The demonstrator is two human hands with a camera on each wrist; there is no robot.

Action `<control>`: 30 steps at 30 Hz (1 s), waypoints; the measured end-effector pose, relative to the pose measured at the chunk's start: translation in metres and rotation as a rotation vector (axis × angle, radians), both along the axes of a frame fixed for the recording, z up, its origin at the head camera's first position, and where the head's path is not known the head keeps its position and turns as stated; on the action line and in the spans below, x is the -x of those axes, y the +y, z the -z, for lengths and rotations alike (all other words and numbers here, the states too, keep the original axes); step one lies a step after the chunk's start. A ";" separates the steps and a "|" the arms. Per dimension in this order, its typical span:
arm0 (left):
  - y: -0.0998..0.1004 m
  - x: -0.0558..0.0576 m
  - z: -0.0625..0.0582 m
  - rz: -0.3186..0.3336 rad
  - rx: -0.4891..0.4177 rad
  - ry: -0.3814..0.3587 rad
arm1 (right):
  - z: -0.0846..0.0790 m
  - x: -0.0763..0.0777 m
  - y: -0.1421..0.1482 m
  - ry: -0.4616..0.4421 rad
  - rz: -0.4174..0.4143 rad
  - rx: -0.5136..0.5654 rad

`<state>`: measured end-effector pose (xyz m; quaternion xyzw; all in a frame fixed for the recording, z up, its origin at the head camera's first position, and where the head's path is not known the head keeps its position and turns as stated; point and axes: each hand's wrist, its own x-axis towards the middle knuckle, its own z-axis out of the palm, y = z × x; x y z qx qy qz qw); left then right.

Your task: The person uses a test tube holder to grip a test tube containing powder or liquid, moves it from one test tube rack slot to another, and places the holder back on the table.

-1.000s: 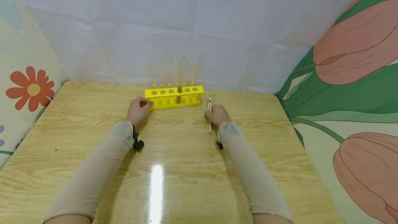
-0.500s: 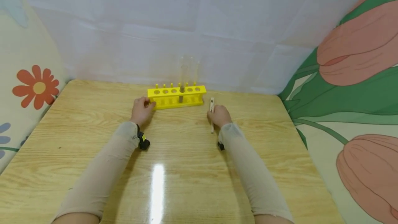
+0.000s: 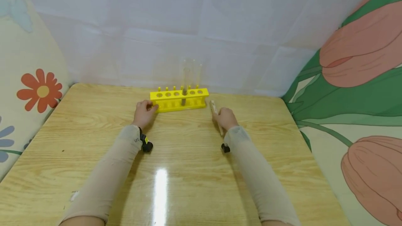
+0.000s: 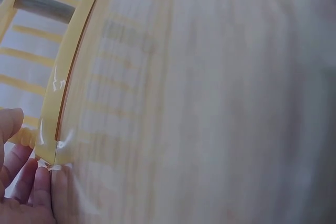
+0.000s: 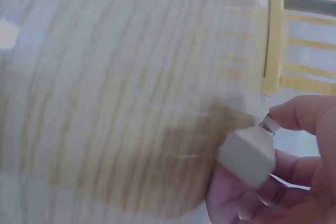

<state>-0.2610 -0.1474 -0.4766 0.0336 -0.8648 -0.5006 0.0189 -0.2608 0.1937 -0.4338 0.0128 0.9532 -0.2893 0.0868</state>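
A yellow test tube rack point(image 3: 172, 98) stands at the back of the table, with a tube of dark contents point(image 3: 184, 102) and several clear tubes rising behind its right half. My left hand point(image 3: 144, 114) grips the rack's left end; in the left wrist view the thumb and fingers close around the end by the yellow base point(image 4: 55, 98). To the right of the rack, my right hand point(image 3: 226, 118) pinches a wooden test tube holder point(image 3: 214, 106) between thumb and fingers. Its blunt wooden end point(image 5: 247, 156) faces the right wrist camera, with a bit of metal spring showing.
The wood-grain table point(image 3: 188, 149) reflects a bright light strip. A white cloth point(image 3: 141, 44) hangs behind the rack, and flower-patterned panels point(image 3: 361, 107) flank both sides. A small white scrap point(image 3: 74, 195) lies beside the left sleeve.
The test tube holder has turned from near straight to slanted, its near end swinging right in my right hand. My left hand stays at the rack's end. The head view has shifted slightly.
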 end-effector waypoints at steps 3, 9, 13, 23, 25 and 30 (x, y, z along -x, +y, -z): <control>0.000 0.000 0.000 0.005 0.002 0.002 | -0.002 -0.001 0.003 0.030 0.004 0.006; 0.000 -0.001 0.000 0.001 0.002 0.020 | -0.004 -0.003 0.005 0.052 0.023 0.035; -0.001 0.000 0.001 0.006 0.002 0.032 | -0.005 -0.003 0.006 0.110 0.031 0.032; 0.001 -0.002 -0.004 0.013 0.004 0.008 | -0.014 -0.004 0.003 0.225 0.085 0.033; 0.001 -0.003 -0.005 0.012 -0.002 -0.005 | -0.017 -0.004 0.003 0.226 0.096 0.029; 0.002 -0.004 -0.008 0.010 -0.013 -0.019 | -0.024 -0.004 0.004 0.257 0.110 0.006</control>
